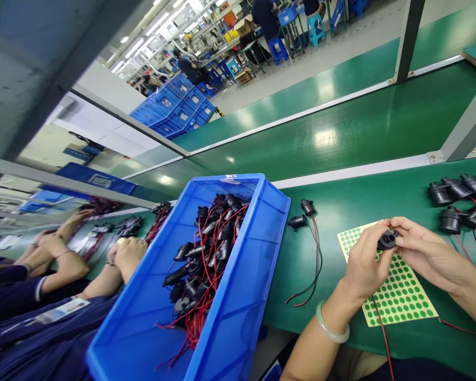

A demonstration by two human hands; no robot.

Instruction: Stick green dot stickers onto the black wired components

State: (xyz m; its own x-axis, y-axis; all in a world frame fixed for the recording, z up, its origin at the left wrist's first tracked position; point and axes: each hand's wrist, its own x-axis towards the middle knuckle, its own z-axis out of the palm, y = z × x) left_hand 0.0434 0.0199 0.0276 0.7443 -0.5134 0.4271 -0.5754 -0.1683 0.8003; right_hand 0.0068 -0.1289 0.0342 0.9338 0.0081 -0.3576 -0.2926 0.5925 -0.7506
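Plastic is my guess for the small black socket (387, 239), so I judge it light and stiff, hard enough to pinch firmly without harm; the weak part looks to be the thin red wire (382, 330) hanging from it, soft and floppy, likely to snag or pull loose if the body is lifted by it; I would take hold on the round body, at its sides, and leave the open end free. It sits just above the sheet of green dot stickers (400, 296), pinched between both hands; the left hand (363, 264), with a pale bangle (331, 327) at the wrist, closes thumb and fingers on its near side; the right hand (424, 251) closes its fingertips narrowly on the far side. From my screen the socket is a short dark barrel with a round opening turned toward the camera, matt, with no markings I can make out. On the green bench (341, 201) two more sockets (303, 214) lie apart with their wires looped; a cluster (460, 203) lies to the right; the blue bin (257, 264) on the left holds a tangle of them; beyond it another person's hands (129, 254) rest at the bench.
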